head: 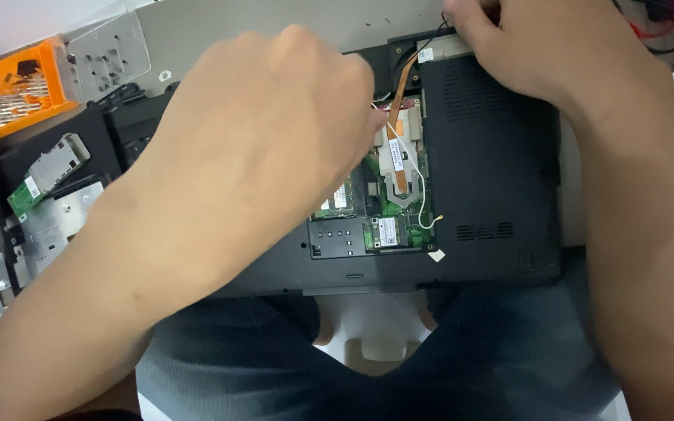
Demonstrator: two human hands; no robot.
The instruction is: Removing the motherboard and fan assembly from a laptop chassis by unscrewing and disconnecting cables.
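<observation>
Your left hand (251, 148) hides its fingers over the opened laptop (477, 179) near the surface's front edge, while your right hand (532, 54) pinches thin, fragile wires (419, 47) at its back corner—hold the stiff casing.

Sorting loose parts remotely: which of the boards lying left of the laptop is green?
The small card at the lower-left end of the grey metal module, beside the left hand. The plates below it are bare silver metal.

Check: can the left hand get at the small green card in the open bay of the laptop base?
Probably yes. The left hand hovers over the open bay, and the small green card lies uncovered just right of it; only a thin white wire runs nearby.
</observation>
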